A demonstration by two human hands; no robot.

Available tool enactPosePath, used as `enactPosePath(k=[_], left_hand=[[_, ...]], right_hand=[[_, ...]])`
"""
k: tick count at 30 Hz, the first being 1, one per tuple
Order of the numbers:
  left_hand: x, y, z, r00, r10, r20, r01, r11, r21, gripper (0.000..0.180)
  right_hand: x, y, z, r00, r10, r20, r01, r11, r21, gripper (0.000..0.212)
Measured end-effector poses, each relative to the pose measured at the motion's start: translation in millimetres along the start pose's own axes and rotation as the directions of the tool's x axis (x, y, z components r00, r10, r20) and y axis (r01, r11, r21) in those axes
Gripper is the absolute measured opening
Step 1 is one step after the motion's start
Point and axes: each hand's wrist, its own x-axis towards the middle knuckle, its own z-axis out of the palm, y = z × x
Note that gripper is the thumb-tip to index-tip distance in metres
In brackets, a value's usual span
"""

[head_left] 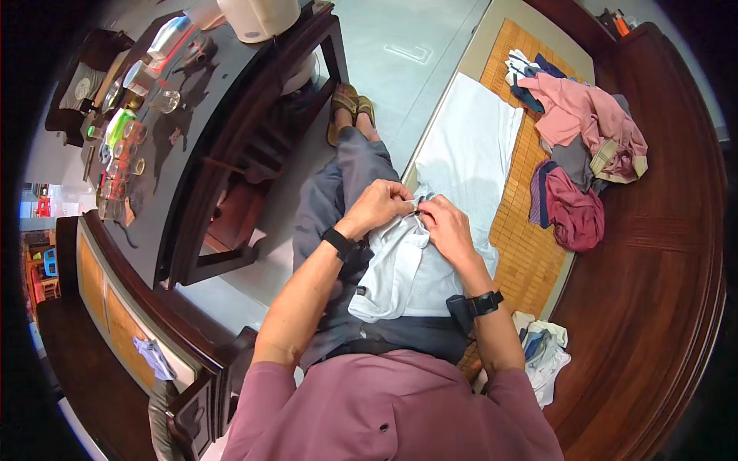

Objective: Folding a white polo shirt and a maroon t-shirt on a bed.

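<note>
While the fingers (pixel 403 205) of the left hand (pixel 377 206) and right hand (pixel 447 230) pinch one white garment (pixel 392 269) over the lap (pixel 400 329) beside the mat's (pixel 526 257) left edge, two slippers (pixel 344 96) are worn, and several clear cups (pixel 135 132), contents unclear, stand near the counter's (pixel 184 169) left edge by a green packet (pixel 119 127), print unreadable.

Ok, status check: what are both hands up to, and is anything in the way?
Left hand, right hand: both pinching white garment. Garment draped over lap. No obstruction seen at the fingers; clothes pile off right.
</note>
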Motion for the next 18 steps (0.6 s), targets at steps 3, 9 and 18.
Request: enactPosePath(k=[3, 9, 18], left_hand=[[4, -6, -3, 1.000, -0.003, 0.014, 0.003, 1.000, -0.019, 0.016], [0, -2, -1, 0.995, 0.049, -0.083, -0.042, 0.995, 0.087, 0.017], [-15, -3, 16, 0.957, 0.230, -0.179, -0.189, 0.957, 0.220, 0.023]], right_hand=[[3, 2, 1, 0.998, -0.060, 0.014, 0.060, 0.998, -0.036, 0.013], [3, 6, 4, 0.992, -0.110, -0.068, 0.110, 0.994, -0.002, 0.010], [4, -4, 3, 0.938, -0.212, -0.276, 0.230, 0.973, 0.034, 0.008]])
